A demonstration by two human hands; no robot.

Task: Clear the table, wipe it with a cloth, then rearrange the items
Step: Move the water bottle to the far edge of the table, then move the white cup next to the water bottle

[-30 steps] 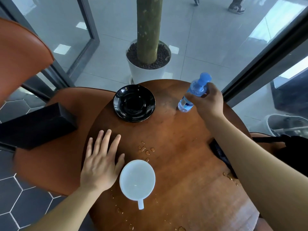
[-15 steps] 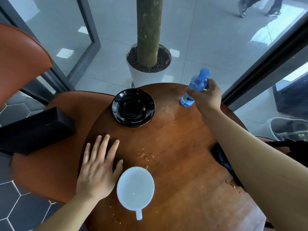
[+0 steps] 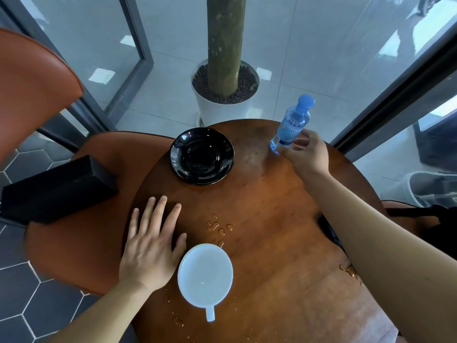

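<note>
Half a second ago the right hand (image 3: 305, 155) was wrapped round the bottle (image 3: 291, 125); now its fingers have loosened and spread, and the bottle stands upright on the far right of the table (image 3: 272, 243), just beyond the fingertips. Whether a fingertip still touches the bottle's base cannot be told. The left hand, cup and saucer lie as they did.

Farthest left of the left hand (image 3: 150, 246) a black box (image 3: 57, 189) lies on the brown chair seat (image 3: 74, 243), well apart from the hand, with the chair's orange-brown back (image 3: 34, 90) rising beyond it. The left hand rests flat, palm down, fingers spread and pointing away from the person, on the table's near left edge, holding nothing. Just right of its thumb stands the white cup (image 3: 205, 274), very near the thumb, with its handle toward the person. Beyond the left hand's fingertips, apart from them, sits the black saucer (image 3: 202, 156). Water drops (image 3: 218, 227) lie between cup and saucer, right of the left hand, and more are scattered round the cup's handle. Past the table a white pot (image 3: 222, 105) holds a trunk. Right of that comes the bottle with its blue cap, then the right hand, its forearm crossing the table's right side. More drops (image 3: 350, 271) lie beside that forearm, at the table's near right.
</note>
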